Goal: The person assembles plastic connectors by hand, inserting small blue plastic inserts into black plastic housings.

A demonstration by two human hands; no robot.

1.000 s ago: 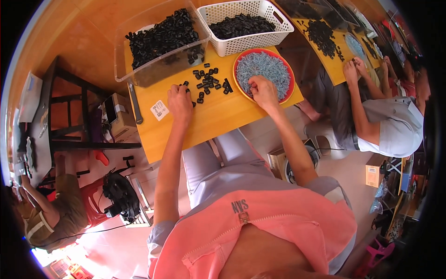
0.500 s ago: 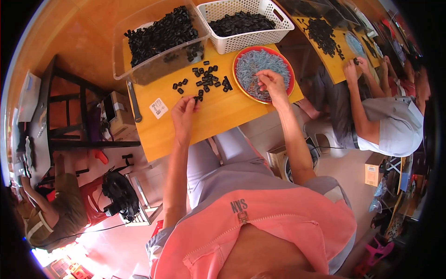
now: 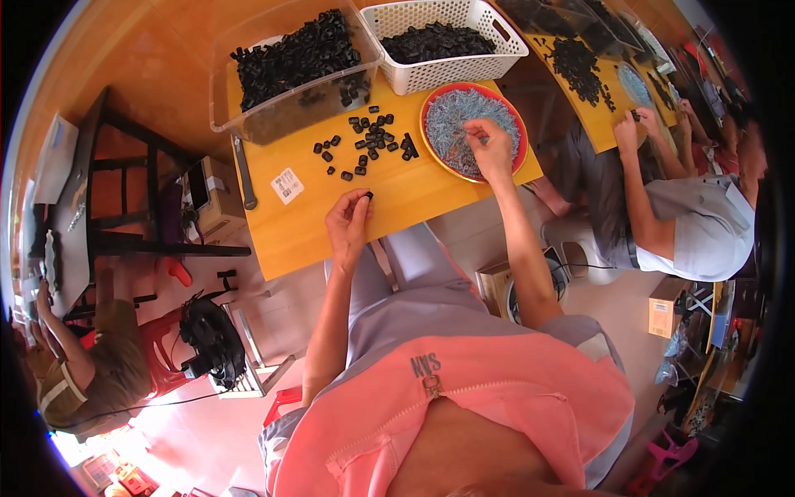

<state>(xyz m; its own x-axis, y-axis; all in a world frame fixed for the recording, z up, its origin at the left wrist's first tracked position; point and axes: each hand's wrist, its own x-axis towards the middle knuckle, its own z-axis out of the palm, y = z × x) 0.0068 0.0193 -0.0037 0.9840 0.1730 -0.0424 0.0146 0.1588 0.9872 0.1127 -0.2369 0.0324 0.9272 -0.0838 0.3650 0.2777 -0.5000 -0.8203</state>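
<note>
My left hand (image 3: 349, 222) is closed in a pinch on a small black plastic part (image 3: 368, 195), near the front edge of the yellow table (image 3: 331, 234). My right hand (image 3: 492, 151) is over a round red plate (image 3: 521, 153) with a yellow rim, heaped with thin grey-blue pieces that look like small screws (image 3: 464, 112). Its thumb and fingers are pressed together; anything between them is too small to make out. Several loose black plastic parts (image 3: 373, 142) lie scattered between my hands, just beyond the left one.
A clear bin (image 3: 273, 123) full of black parts stands at the back left, beside a white perforated basket (image 3: 431, 77) of more. A dark, wrench-like strip (image 3: 243, 174) and a white label (image 3: 287, 185) lie at left. A co-worker (image 3: 662, 199) sits at another table (image 3: 598, 124) on the right.
My left hand has drawn back from the loose parts toward the table's front edge, with a black part in its fingers. My right hand has stayed over the plate, shifting slightly.
</note>
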